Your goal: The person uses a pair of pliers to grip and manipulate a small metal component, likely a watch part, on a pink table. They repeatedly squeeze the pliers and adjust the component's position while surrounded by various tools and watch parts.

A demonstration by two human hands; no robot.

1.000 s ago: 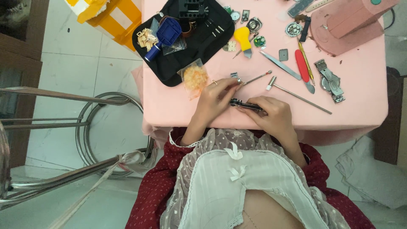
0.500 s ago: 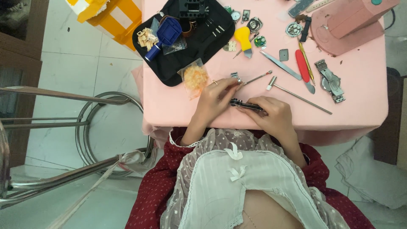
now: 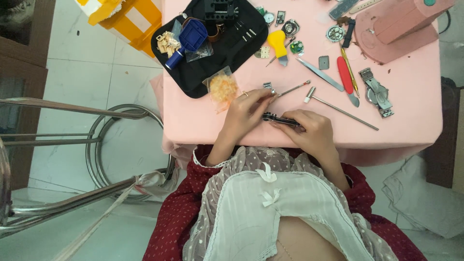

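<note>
On the pink table [image 3: 193, 116] near its front edge, my right hand [image 3: 309, 129] pins down a dark metal watch band [image 3: 275, 118]. My left hand [image 3: 245, 110] pinches a thin metal pin tool [image 3: 292, 88] with its fingertips close to the band's left end. A small silver link piece [image 3: 267, 85] lies just beyond my left fingers. A small metal hammer [image 3: 338, 108] rests to the right of my hands.
A black tool pouch [image 3: 241, 48] with a blue holder [image 3: 192, 36] lies at the back left, a bag of orange bits [image 3: 223, 88] beside it. Yellow tool [image 3: 279, 44], red knife [image 3: 346, 77], silver watch [image 3: 377, 92], pink stand [image 3: 396, 26], steel stool [image 3: 111, 159] at left.
</note>
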